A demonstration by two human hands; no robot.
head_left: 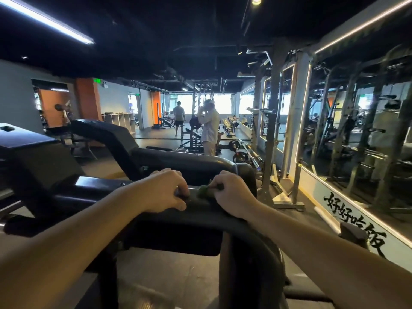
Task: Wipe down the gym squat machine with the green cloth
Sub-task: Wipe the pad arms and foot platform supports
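Observation:
The black squat machine fills the lower half of the head view, with a curved padded bar running across in front of me. My left hand grips that bar, fingers curled over its top. Just to its right, my right hand holds the green cloth bunched against the bar. Only a small wad of the cloth shows between the two hands; the rest is hidden under my right fingers.
A power rack and a mirrored wall stand on the right. Barbells with plates lie on the floor beyond the machine. A person in light clothes stands ahead, another farther back.

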